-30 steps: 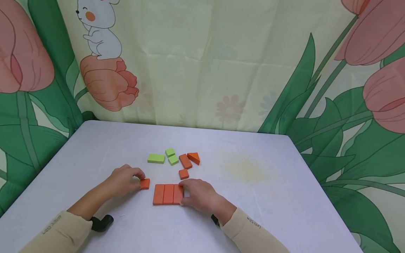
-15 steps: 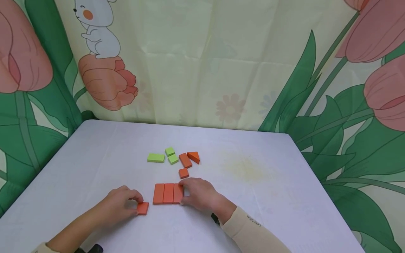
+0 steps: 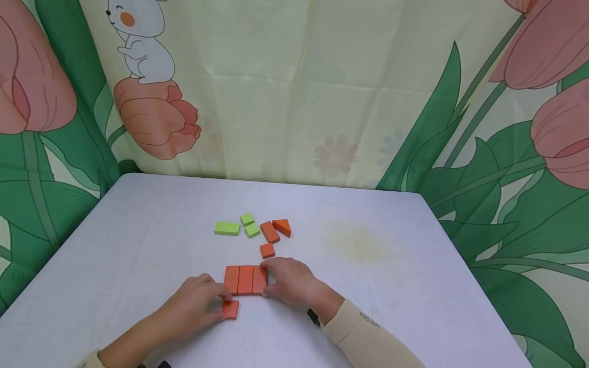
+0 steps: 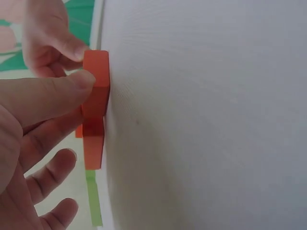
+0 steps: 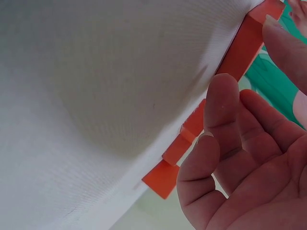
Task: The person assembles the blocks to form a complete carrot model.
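The left hand [image 3: 190, 308] pinches a small orange square block [image 3: 231, 310] between thumb and finger, covering its left edge; the block lies on the table [image 3: 368, 327], just beside the near edge of a row of three orange rectangular blocks [image 3: 246, 280]. The right hand [image 3: 291, 280] grips the row's rightmost block by its ends, its fingertips hiding the right corners. The frame's bottom cuts off the left sleeve [image 3: 90, 361] and a black object [image 3: 163, 364]; another black piece [image 3: 313, 317] is mostly hidden behind the right wrist. In the left wrist view, a green strip [image 4: 94, 201] is too foreshortened to match to one block.
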Motion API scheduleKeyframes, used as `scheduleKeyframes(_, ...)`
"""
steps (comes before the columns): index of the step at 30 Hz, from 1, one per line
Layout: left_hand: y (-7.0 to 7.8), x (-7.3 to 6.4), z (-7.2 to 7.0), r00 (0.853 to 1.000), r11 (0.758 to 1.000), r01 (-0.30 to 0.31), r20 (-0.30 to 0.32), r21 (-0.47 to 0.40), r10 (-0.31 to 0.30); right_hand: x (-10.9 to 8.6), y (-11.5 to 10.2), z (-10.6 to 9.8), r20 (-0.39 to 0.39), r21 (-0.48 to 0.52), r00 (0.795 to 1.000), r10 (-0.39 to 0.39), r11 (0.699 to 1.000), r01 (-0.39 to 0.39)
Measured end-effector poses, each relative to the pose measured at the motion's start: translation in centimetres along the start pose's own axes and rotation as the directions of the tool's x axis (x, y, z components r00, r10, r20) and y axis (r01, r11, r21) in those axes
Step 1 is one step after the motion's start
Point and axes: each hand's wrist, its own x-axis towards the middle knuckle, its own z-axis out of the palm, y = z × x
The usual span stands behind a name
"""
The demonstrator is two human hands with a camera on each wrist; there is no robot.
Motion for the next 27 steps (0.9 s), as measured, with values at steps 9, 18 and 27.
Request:
scheduleKeyframes(9, 0.7, 1.3, 0.2, 0.999, 0.998, 0.04, -0.033, 0.048, -0.038, 0.0, 0.0, -0.1, -0.003, 0.003, 1.0, 0.002, 1.0, -0.002)
scheduleKeyframes(18, 1.0, 1.6, 0.8, 0.997, 0.997, 0.066, -0.029, -0.033, -0.067, -0.1, 0.0, 0.0, -0.014, -0.001, 1.0, -0.005, 1.0, 0.005)
scheduleKeyframes(27, 1.7, 1.8, 1.1, 0.991, 0.991, 0.127, -0.044, -0.044, -0.129, -0.1, 0.0, 0.0, -0.018, 0.002, 1.0, -0.006, 1.0, 0.006)
